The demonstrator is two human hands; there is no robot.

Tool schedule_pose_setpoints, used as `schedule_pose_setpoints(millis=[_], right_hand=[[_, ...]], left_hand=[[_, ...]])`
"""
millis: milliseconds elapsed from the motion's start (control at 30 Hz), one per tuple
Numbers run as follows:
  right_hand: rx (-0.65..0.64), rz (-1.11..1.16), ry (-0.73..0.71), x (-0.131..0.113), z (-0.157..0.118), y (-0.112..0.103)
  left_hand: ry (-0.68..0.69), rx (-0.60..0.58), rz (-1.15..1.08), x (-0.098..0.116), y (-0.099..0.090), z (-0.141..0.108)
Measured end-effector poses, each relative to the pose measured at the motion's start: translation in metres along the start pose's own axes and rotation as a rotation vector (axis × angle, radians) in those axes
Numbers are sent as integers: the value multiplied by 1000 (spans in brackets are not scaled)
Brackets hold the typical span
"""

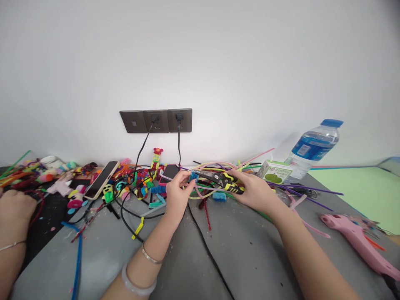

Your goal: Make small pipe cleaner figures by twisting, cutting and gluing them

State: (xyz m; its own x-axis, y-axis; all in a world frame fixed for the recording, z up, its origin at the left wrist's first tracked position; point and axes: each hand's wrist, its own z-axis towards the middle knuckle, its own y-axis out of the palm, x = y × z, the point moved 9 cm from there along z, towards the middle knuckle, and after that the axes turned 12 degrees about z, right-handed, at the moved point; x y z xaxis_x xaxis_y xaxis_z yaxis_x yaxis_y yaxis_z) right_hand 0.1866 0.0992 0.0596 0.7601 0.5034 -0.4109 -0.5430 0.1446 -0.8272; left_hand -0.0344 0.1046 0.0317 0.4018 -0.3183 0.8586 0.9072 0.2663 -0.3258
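Observation:
My left hand [179, 193] pinches a small blue fuzzy piece [193, 175] between thumb and fingertips. My right hand [254, 189] is wrapped round the black and yellow handles of a pair of pliers [218, 179]. The pliers point left, and their jaw tips are at the blue piece; whether they grip it is too small to tell. Around and behind both hands lie pale, pink, yellow and green craft stems [215, 164]. Just below the pliers a blue fuzzy block [219, 196] rests on the grey table [237, 250].
Another person's hand [17, 206] is at the far left. A phone [101, 180], fuzzy figures [156, 157] and black cables [203, 237] lie leftward. On the right are a small box [275, 171], a water bottle [314, 146] and a pink glue gun [359, 241].

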Motion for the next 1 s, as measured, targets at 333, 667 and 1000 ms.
schedule_pose_setpoints(millis=[333,667,1000], right_hand=[[-7,-19,69,9,-1,8],[79,-88,-29,2,2,3],[81,-36,-64,5,2,4]], left_hand=[[38,16,54,8,-5,1],[39,5,48,7,-5,2],[38,7,60,8,-5,3]])
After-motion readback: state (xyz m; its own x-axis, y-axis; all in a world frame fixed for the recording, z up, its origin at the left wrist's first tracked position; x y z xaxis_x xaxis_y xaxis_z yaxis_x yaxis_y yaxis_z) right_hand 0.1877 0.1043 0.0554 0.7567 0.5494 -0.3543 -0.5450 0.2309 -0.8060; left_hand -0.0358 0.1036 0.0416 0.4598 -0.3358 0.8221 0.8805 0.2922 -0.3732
